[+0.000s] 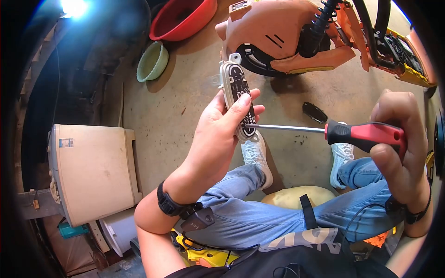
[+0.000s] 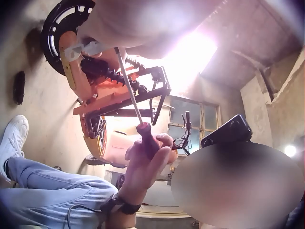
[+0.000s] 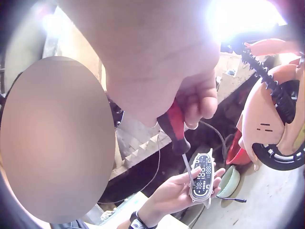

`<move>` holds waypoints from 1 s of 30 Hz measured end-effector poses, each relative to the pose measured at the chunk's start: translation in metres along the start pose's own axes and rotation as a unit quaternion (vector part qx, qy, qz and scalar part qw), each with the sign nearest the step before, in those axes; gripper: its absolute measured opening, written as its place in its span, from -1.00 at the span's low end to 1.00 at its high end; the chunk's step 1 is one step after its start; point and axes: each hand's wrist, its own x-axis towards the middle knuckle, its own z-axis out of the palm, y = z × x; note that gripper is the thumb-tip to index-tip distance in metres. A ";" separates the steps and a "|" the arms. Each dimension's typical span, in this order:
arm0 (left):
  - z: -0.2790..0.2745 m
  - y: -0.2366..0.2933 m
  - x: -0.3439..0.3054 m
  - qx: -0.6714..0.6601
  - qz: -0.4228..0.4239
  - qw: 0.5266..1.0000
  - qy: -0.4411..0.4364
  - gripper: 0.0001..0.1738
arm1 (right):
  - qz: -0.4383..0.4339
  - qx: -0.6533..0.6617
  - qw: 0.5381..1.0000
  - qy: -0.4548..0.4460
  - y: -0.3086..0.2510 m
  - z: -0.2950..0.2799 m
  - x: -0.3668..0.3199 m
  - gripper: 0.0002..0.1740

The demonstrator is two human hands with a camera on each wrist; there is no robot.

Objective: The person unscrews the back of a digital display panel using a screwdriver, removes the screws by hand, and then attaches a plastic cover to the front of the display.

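So I'm sitting in what's looking like a garage or makeshift repair workshop; whether it's attached to a home, I'm not seeing. An orange scooter (image 1: 273, 28) is taking up the scuffed, bare floor (image 1: 162, 120), its shock absorber (image 1: 318, 34) and frame tubes (image 2: 126, 102) showing, and my right grip (image 1: 415, 143) is holding a screwdriver (image 1: 361, 133). Household stuff is sharing the space too: a red basin (image 1: 185, 21), a pale green bowl (image 1: 153, 62), a boxy cream container (image 1: 95, 171).
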 end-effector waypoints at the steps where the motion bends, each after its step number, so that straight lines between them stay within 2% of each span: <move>1: 0.000 -0.001 0.000 -0.002 -0.010 1.000 -0.006 -0.60 | 0.028 -0.001 0.999 0.026 -0.001 0.002 -0.001 -0.36; 2: 0.001 -0.001 0.000 -0.003 -0.019 1.000 -0.012 -0.61 | 0.056 -0.002 0.997 0.052 -0.001 0.003 -0.001 -0.35; 6: 0.001 -0.004 0.002 0.002 -0.016 1.000 -0.012 -0.62 | 0.035 -0.014 0.998 0.049 0.001 0.005 0.000 -0.28; 8: 0.003 -0.001 0.001 0.012 0.001 1.000 -0.001 -0.63 | -0.021 -0.032 0.999 0.031 0.003 0.010 0.004 -0.26; 9: 0.002 -0.001 0.001 0.012 0.001 1.000 -0.001 -0.63 | -0.122 -0.094 0.988 0.010 0.007 0.005 0.010 -0.29; 10: 0.001 -0.001 0.001 0.017 0.010 1.000 0.003 -0.63 | -0.122 -0.094 0.988 0.010 0.008 0.005 0.011 -0.29; 13: -0.002 0.000 0.002 0.031 0.031 0.999 0.013 -0.63 | -0.098 -0.067 0.992 -0.029 0.008 0.006 0.011 -0.33; 18: 0.003 0.000 0.000 0.037 0.072 0.996 0.032 -0.59 | -0.027 -0.042 0.999 -0.006 0.002 0.008 0.009 -0.38; 20: 0.006 0.001 -0.002 0.037 0.070 0.996 0.033 -0.58 | -0.013 -0.039 0.999 -0.021 0.000 0.007 0.009 -0.39; 26: 0.004 -0.002 -0.001 0.064 0.083 0.994 0.029 -0.58 | 0.025 -0.034 0.999 0.023 -0.002 0.013 0.008 -0.39; 30: 0.002 -0.002 0.000 0.072 0.083 0.994 0.028 -0.59 | 0.054 -0.043 0.998 0.002 -0.006 0.010 0.007 -0.40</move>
